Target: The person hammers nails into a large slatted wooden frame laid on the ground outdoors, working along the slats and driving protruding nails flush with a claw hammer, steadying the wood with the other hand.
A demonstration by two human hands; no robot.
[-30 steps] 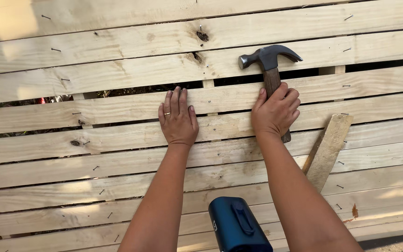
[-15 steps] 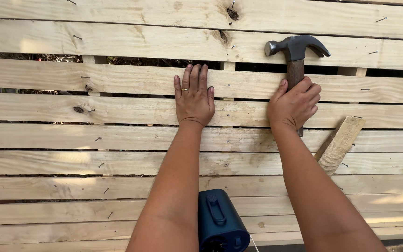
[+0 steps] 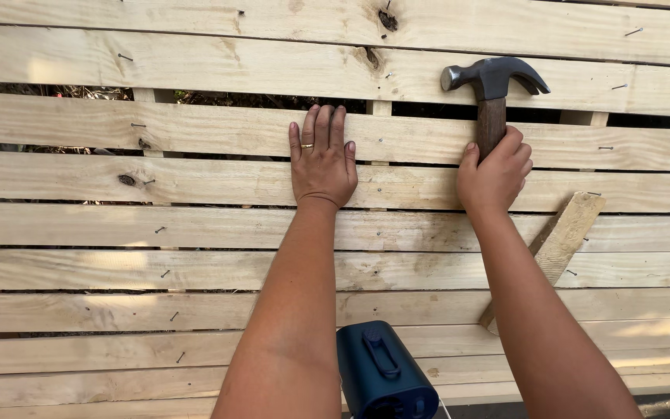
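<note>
My left hand [image 3: 322, 159] lies flat, fingers together, on a pale wooden slat [image 3: 195, 128] of a slatted wooden surface. It wears a ring and holds nothing. My right hand [image 3: 494, 174] grips the brown wooden handle of a claw hammer [image 3: 492, 85]. The dark metal head of the hammer sits above the hand, over the gap between two slats, with its face pointing left.
A loose short wooden piece [image 3: 560, 240] lies slanted across the slats right of my right forearm. A dark blue device with a handle [image 3: 381, 372] sits at the bottom centre. Several bent nails [image 3: 160, 230] stick out of the slats on the left. Dark gaps [image 3: 273, 101] run between boards.
The view has shifted, so the slats and both hands sit a little differently in the frame. Both hands keep their hold and position on the boards.
</note>
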